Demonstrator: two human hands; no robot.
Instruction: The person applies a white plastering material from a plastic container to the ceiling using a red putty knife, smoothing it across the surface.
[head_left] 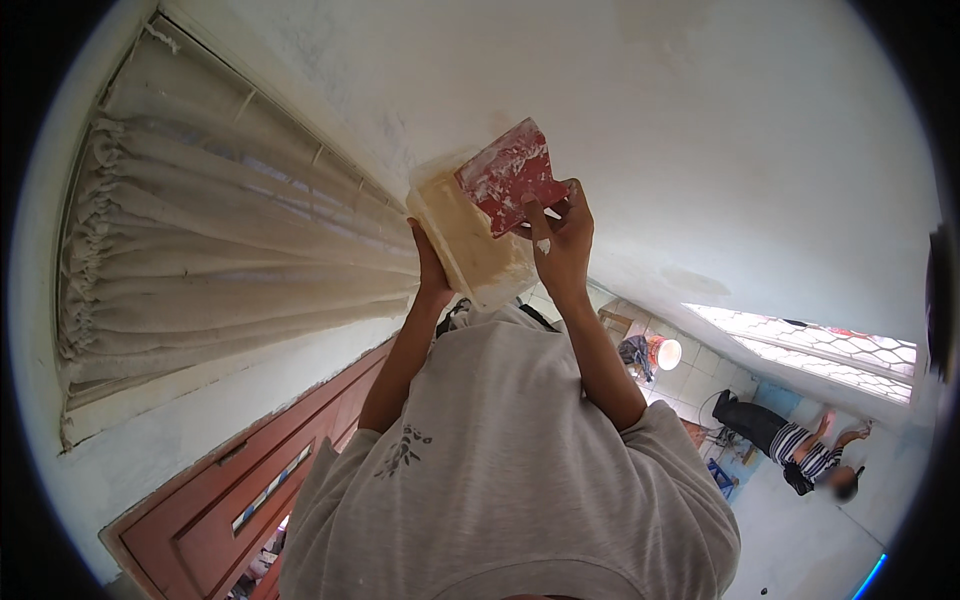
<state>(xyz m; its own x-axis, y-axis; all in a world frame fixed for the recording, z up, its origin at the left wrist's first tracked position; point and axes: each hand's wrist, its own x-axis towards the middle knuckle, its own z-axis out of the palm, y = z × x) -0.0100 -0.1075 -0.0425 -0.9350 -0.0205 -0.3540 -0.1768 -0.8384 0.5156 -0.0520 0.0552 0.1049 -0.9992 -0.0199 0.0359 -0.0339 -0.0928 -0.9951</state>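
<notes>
My left hand (430, 262) is closed on the side of a clear plastic tub (468, 255), which is tilted and holds a cream-coloured paste. In my right hand (566, 240) is a red flat putty scraper (510, 175), smeared with white, gripped between thumb and fingers. The scraper lies over the upper right part of the tub and hides some of its rim; I cannot tell whether they touch. A white smear shows on my right thumb.
A pale wall (700, 150) stands ahead. At left are a curtained window (240, 240) and a red-brown door (220, 500). Down at right, a bucket (665, 354) stands on the tiled floor, near a person in a striped shirt (805, 448). A grille window (810, 345) is beyond.
</notes>
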